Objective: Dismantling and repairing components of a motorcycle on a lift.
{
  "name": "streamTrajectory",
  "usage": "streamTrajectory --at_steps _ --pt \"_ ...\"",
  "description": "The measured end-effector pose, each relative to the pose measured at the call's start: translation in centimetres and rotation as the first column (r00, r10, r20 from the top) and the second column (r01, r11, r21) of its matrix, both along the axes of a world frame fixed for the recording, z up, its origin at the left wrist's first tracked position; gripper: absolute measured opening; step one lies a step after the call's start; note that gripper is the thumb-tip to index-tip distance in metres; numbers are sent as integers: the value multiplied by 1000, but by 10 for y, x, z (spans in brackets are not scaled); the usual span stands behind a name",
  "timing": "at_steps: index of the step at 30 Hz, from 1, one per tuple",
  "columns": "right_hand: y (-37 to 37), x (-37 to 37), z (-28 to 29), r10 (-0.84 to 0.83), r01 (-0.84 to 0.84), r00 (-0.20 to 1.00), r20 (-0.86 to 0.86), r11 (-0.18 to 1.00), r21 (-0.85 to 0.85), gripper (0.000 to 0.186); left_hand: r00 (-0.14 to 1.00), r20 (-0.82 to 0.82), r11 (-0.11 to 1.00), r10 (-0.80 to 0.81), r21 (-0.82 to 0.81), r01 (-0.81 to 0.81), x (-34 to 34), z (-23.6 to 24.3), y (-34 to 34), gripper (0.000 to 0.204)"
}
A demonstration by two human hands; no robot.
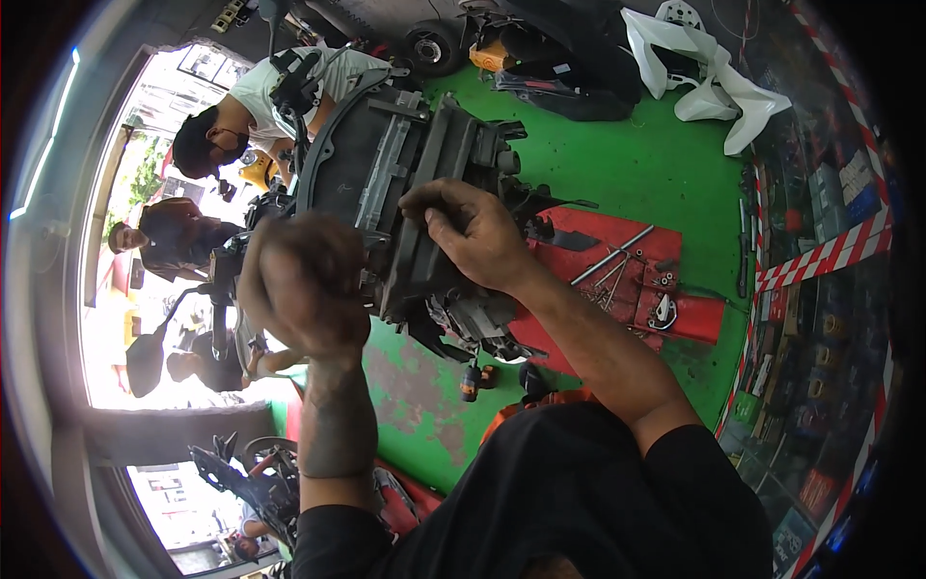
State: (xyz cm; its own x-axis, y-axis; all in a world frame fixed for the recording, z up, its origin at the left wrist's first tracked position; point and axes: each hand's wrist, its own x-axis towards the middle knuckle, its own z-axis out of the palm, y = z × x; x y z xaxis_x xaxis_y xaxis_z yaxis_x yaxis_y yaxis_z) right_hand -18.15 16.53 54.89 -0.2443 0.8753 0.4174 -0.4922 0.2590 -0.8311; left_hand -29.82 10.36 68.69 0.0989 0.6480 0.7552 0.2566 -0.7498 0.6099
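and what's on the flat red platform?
A long silver metal rod, thinner metal tools, small loose metal pieces. The bare right forearm and dark plastic-and-metal assembly cover parts of it; anything there is hidden.

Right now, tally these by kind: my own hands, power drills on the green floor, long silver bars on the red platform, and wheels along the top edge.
Your hands: 2 (left hand, right hand)
Power drill: 1
Long silver bar: 1
Wheel: 1
Total: 5
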Motion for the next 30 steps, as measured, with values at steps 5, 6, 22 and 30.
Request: streamTrajectory --at_steps 5,6,22,30 --pt "0 0 -3 17 -19 999 -43 999 -43 23 995 95 996 -40 84 32 24 -9 -24 42" --pt "-1 3 -1 -29 28 999 18 999 26 23 981 153 993 116 10 -119 23 -9 -28 45" --pt "-30 -11 24 -219 191 975 39 914 359 33 975 208 997 -79 26 75 10 -28 -25 54" --pt "-17 -17 27 -111 94 994 20 917 387 19 996 -29 982 89 169 -83 12 -19 -32 45"
